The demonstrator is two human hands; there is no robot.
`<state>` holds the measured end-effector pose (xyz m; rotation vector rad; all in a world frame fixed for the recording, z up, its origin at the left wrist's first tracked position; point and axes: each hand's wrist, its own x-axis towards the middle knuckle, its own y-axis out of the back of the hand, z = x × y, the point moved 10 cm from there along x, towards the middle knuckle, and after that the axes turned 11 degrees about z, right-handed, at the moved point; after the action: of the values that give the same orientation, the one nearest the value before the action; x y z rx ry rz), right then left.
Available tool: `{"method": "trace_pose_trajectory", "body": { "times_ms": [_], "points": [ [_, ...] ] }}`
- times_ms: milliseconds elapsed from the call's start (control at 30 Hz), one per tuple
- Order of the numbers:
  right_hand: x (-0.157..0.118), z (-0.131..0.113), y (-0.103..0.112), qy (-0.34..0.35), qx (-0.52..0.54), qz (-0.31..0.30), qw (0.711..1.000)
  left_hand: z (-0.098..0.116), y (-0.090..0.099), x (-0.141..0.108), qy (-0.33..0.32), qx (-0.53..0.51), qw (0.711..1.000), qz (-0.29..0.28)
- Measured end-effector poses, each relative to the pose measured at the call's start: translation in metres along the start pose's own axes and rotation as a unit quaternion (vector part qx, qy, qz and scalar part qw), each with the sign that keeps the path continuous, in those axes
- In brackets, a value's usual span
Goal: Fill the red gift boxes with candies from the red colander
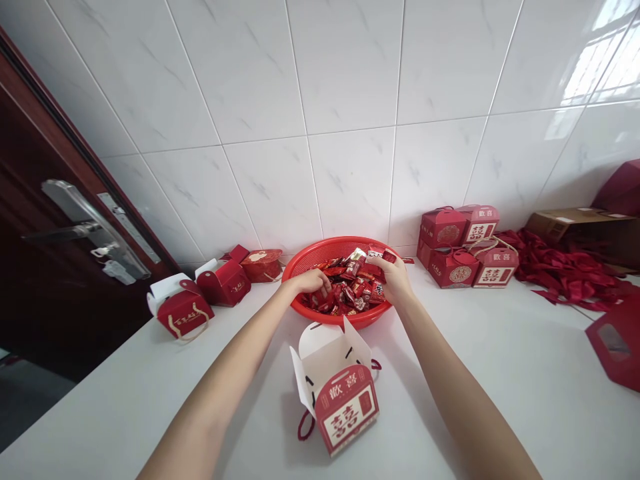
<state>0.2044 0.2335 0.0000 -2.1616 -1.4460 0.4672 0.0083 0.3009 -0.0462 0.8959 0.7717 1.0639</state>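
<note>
A red plastic basket [313, 252] near the wall holds many wrapped candies [353, 288]. My left hand [314, 283] reaches over its left rim, fingers curled down among the candies; whatever lies in them is hidden. At the right rim, my right hand [395, 277] pinches a wrapped candy [376, 257] between thumb and fingers, above the heap. Between my forearms stands a red and white gift box [349, 417], its top flaps spread apart and dark red cord loops at its sides. The bottom of its white interior cannot be made out.
Red boxes [186, 313] stand at the left by a door with a metal handle [95, 230]. Stacked red boxes [460, 257] are at the right, beside red ribbons [555, 270] and a cardboard box [580, 223]. A tiled wall [350, 180] bounds the white table [240, 400].
</note>
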Motion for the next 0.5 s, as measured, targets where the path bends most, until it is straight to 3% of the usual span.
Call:
{"method": "trace_pose_trajectory", "body": {
  "times_ms": [100, 300, 500],
  "points": [
    [0.001, 0.002, 0.0, 0.0, -0.004, -0.004, 1.0, -0.002, 0.001, 0.001, -0.001, 0.019, 1.0, 0.005],
    [0.0, 0.0, 0.0, 0.003, -0.001, -0.004, 1.0, -0.01, 0.019, 0.009, -0.006, 0.073, 0.993, 0.09],
    [0.0, 0.0, 0.0, 0.003, -0.005, -0.003, 1.0, -0.012, 0.019, 0.014, -0.021, 0.098, 0.99, 0.096]
  ]
}}
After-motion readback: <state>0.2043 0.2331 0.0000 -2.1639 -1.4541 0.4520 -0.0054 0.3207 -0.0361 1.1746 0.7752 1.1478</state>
